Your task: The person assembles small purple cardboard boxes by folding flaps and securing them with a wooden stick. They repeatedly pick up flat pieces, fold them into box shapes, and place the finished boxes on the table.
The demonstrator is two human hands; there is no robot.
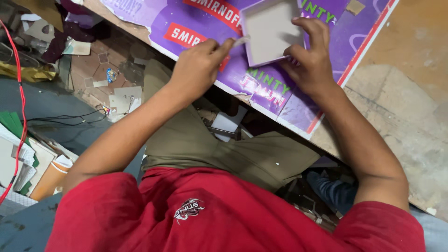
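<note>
Purple shallow box point(269, 29) lies open-side up, both hands steadying it

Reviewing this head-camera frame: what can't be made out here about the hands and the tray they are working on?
- Shallow square tray: far edge cut off by the top of the head view.
- Thin pale strip in the left hand: too small to tell its kind; most is hidden in the fingers.
- Right hand: its palm covers the tray's near corner.
- Purple printed sheet: cut off by the top edge.

dim, soft light, slight blur
</note>
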